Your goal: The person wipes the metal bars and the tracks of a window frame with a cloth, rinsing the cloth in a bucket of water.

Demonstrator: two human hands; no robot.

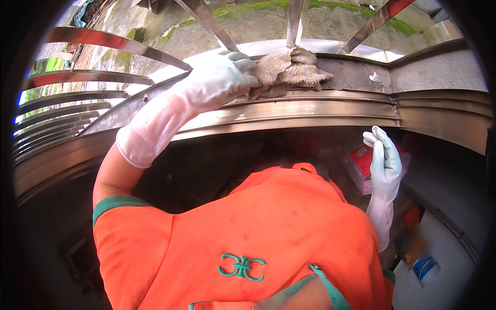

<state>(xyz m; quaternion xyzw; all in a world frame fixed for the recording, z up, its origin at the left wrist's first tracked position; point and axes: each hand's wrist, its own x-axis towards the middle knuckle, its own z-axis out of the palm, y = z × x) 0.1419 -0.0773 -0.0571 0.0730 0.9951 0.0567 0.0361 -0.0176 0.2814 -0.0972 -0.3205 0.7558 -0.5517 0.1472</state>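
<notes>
My left hand (pixel 221 75), in a pale rubber glove with a pinkish cuff, reaches over the window frame. Its fingers and thumb close on the left end of a bunched, frayed beige rag (pixel 294 71). The rag lies on the sill ledge (pixel 348 77), just behind the metal window track (pixel 310 108). On the right, my right hand (pixel 383 155), gloved alike, is raised below the track with loosely bent fingers and nothing visible in it. The fingertips under the rag are hidden.
Metal bars (pixel 209 23) fan out beyond the ledge, with a mossy concrete surface (pixel 255 23) outside. A small white hook-like piece (pixel 375 77) sits on the ledge. Behind my right hand is a red package (pixel 360 159) in clear plastic. A blue and white object (pixel 425 269) lies lower right.
</notes>
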